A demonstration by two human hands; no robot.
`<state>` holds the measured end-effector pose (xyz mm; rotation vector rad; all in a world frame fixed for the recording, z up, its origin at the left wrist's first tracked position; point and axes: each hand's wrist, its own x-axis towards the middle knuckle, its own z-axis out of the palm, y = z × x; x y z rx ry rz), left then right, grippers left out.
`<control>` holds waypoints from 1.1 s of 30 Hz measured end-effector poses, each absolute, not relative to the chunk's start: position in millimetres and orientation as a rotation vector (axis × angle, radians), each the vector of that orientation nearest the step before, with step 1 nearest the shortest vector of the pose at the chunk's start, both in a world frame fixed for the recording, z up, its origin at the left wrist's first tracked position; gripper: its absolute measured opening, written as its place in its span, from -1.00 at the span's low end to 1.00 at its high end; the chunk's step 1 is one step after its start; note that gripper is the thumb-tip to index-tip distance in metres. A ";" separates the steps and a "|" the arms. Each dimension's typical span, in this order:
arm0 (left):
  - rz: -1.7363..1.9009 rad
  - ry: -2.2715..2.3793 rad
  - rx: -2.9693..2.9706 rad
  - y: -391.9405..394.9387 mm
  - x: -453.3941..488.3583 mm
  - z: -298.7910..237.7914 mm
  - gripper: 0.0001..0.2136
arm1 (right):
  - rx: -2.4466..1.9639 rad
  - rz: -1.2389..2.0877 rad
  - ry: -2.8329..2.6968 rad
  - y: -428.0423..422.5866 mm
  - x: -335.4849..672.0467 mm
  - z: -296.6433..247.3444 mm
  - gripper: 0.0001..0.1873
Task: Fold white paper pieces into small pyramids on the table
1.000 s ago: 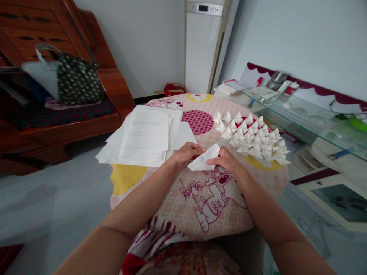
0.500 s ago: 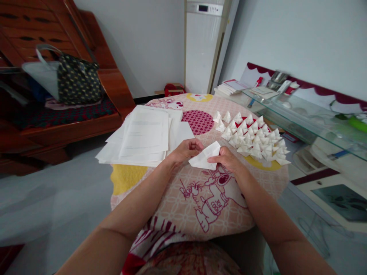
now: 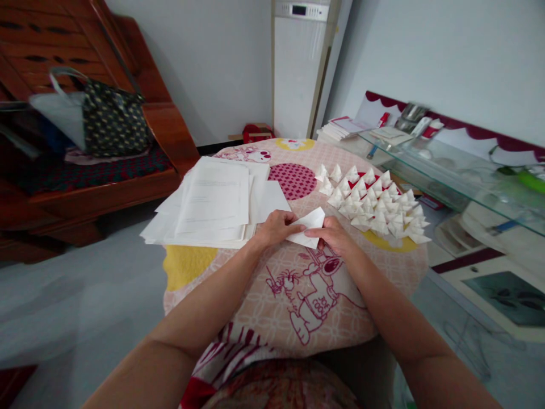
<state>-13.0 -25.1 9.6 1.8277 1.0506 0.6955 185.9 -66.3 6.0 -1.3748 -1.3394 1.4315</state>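
Note:
A small white paper piece (image 3: 310,224), partly folded, lies between both my hands over the patterned tablecloth (image 3: 298,301). My left hand (image 3: 276,227) pinches its left edge with fingers closed. My right hand (image 3: 332,234) pinches its right side, fingers curled on it. Just beyond the hands to the right sits a group of several folded white paper triangles (image 3: 374,203). Left of the hands lies a stack of white paper sheets (image 3: 213,201).
The round table stands between a wooden bench (image 3: 97,170) with a dotted bag (image 3: 108,116) on the left and a glass shelf unit (image 3: 460,176) on the right. A white standing appliance (image 3: 298,68) is behind, with books (image 3: 340,128) beside it.
The paper piece has been folded smaller and turned; both hands have drawn closer together on it. The view shifted slightly.

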 end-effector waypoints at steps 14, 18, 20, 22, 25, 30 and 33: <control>0.464 1.156 2.178 -11.9 1.3 9.9 -0.87 | -1.550 0.471 -1.780 -54.9 213.7 3.9 -0.66; 0.453 1.220 2.309 -17.0 3.7 5.8 -0.92 | -1.318 0.371 -2.136 -54.5 211.2 -1.0 -0.62; 0.451 1.219 2.352 -21.4 1.7 4.2 -0.91 | -1.296 0.378 -2.236 -55.5 208.6 -4.1 -0.64; 0.441 1.195 2.387 -25.9 -1.8 3.9 -0.87 | -1.300 0.354 -2.276 -56.2 207.2 -6.7 -0.68; 0.464 1.140 2.420 -30.6 -8.1 4.7 -0.83 | -1.330 0.276 -2.287 -57.2 206.4 -7.3 -0.73; 0.560 1.119 2.493 -32.3 -17.6 4.2 -0.82 | -1.394 0.028 -2.424 -63.2 200.9 3.2 -0.84; 0.537 1.135 2.534 -31.9 -21.4 2.9 -0.81 | -1.441 -0.059 -2.508 -67.5 196.1 10.3 -0.86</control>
